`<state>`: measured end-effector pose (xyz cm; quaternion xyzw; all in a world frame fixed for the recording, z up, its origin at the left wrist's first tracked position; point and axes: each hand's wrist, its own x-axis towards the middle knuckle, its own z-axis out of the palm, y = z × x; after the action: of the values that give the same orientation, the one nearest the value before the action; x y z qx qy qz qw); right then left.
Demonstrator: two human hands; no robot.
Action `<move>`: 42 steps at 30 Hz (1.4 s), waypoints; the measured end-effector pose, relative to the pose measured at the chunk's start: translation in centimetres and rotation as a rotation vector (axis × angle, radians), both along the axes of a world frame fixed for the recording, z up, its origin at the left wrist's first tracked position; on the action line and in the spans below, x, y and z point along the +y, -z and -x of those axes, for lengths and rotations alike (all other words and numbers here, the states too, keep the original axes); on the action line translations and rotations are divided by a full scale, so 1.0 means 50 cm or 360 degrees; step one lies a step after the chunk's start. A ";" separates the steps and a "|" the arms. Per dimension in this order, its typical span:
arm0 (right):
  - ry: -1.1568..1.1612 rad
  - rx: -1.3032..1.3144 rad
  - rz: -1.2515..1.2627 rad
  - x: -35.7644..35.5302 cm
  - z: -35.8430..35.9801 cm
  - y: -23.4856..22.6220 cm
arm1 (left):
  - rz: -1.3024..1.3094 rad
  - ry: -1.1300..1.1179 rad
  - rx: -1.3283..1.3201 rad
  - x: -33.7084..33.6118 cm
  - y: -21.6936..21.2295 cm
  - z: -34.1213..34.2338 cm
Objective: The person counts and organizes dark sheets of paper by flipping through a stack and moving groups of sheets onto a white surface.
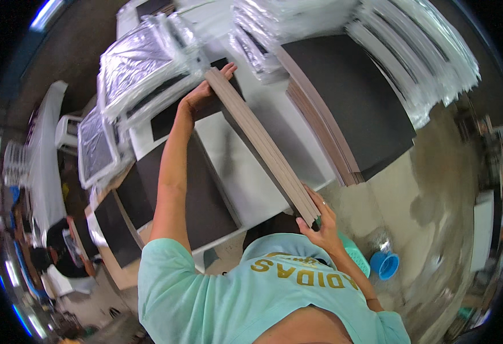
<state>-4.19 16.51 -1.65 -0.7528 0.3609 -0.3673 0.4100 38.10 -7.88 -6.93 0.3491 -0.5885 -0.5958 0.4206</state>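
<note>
1. I judge the work partly done: beyond my left hand (205, 94) lie plastic-wrapped frames (142, 69), a dark panel (197, 195) sits under my left forearm, and a stack of backing boards (343, 103) waits beyond my right hand.
2. My left hand is curled shut on the far end of a bundle of thin brown boards (260, 143), held on edge above the white table (234, 172).
3. My right hand (320, 221) grips the near end, fingers wrapped closed; a blue cup (384, 265) sits on the floor just right of it.
</note>
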 end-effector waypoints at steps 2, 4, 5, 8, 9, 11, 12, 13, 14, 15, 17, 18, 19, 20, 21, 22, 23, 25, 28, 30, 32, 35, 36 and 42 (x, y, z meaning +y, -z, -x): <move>0.0091 -0.0062 0.0004 0.012 -0.011 0.019 | -0.0038 0.0172 0.0076 -0.023 -0.004 0.000; 0.0199 -0.0135 -0.0021 0.028 -0.023 0.040 | -0.0033 0.0154 0.0296 -0.039 0.018 0.004; 0.0334 0.0003 -0.0175 0.034 -0.039 0.023 | -0.0035 0.0135 0.0402 -0.045 0.028 0.005; 0.0610 0.0235 -0.0505 0.044 -0.053 0.073 | -0.0119 0.0029 0.0645 -0.045 0.032 0.074; 0.0630 0.0347 0.0011 0.048 -0.055 0.094 | -0.0074 0.0003 0.0650 -0.045 0.017 0.091; 0.0896 -0.0169 -0.0350 0.071 -0.069 0.095 | -0.0050 0.0001 0.0405 -0.043 -0.008 0.099; 0.1011 -0.0429 -0.0521 0.075 -0.074 0.088 | -0.0048 -0.0033 0.0201 -0.043 -0.030 0.103; 0.1039 -0.0335 -0.0430 0.072 -0.069 0.085 | -0.0131 -0.0147 -0.0009 -0.057 -0.038 0.116; 0.1092 -0.0497 -0.0608 0.074 -0.068 0.088 | -0.0223 -0.0242 -0.0219 -0.069 -0.037 0.138; 0.1142 -0.0673 -0.0783 0.073 -0.073 0.097 | -0.0308 -0.0217 -0.0374 -0.078 -0.038 0.153; 0.1280 -0.1025 -0.1209 0.093 -0.062 0.186 | -0.0518 -0.0097 -0.0670 -0.110 -0.021 0.185; 0.1265 -0.1108 -0.1314 0.096 -0.058 0.226 | -0.0676 -0.0038 -0.0778 -0.123 0.006 0.190; 0.1230 -0.1189 -0.1414 0.088 -0.053 0.251 | -0.0397 -0.0086 -0.0867 -0.126 0.040 0.196; 0.1182 -0.1269 -0.1521 0.079 -0.049 0.264 | -0.0121 -0.0143 -0.0950 -0.117 0.088 0.194; 0.1186 -0.1282 -0.1728 0.064 -0.045 0.246 | 0.0148 -0.0222 -0.1031 -0.105 0.135 0.172; 0.1029 -0.1288 -0.1780 0.046 -0.043 0.255 | 0.0062 -0.0180 -0.1275 -0.106 0.161 0.111; 0.0969 -0.1321 -0.1818 0.036 -0.029 0.289 | 0.0231 -0.0408 -0.1421 -0.112 0.147 0.148; 0.1104 -0.1320 -0.1823 0.031 -0.002 0.339 | 0.1004 -0.0674 -0.1389 -0.077 0.005 0.343; 0.1049 -0.0965 -0.1814 -0.005 0.023 0.341 | 0.1883 0.0246 -0.1007 0.046 -0.228 0.528; 0.0721 -0.0740 -0.1783 -0.044 0.058 0.287 | 0.2158 0.0776 -0.1165 0.091 -0.264 0.604; 0.0790 -0.0608 -0.1794 -0.050 0.058 0.254 | 0.2313 0.1164 -0.1477 0.106 -0.273 0.666; 0.0685 -0.0666 -0.1678 -0.041 0.065 0.198 | 0.2387 0.1443 -0.1709 0.084 -0.269 0.691; 0.0674 -0.0688 -0.1629 -0.044 0.069 0.230 | 0.2377 0.1486 -0.1734 0.084 -0.273 0.703; 0.0487 -0.0886 -0.1530 -0.056 0.072 0.330 | 0.2174 0.1576 -0.1747 0.067 -0.284 0.712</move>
<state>-7.78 13.69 -18.14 -0.2961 0.4706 -0.4014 0.7278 2.51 -4.51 7.27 -0.0244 -0.9953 0.0048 -0.0938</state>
